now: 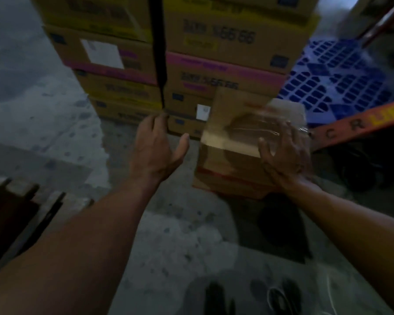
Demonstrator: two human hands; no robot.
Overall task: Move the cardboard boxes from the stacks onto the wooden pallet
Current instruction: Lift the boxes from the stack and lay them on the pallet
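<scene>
A brown cardboard box [232, 153] with tape across its top and a red stripe low on its side sits in front of me, blurred by motion. My right hand [284, 153] lies flat against the box's right side with fingers spread. My left hand [156, 146] hovers open to the left of the box, a small gap between thumb and cardboard. Behind them rise two stacks of yellow and pink printed boxes [225, 71], with a dark gap between the stacks. A dark wooden pallet edge [14, 214] shows at the lower left.
A blue plastic pallet [341, 85] leans at the back right. An orange rack beam [359, 126] with lettering runs diagonally on the right. The floor is stained grey concrete [55, 123]. My shoes [253, 296] show at the bottom.
</scene>
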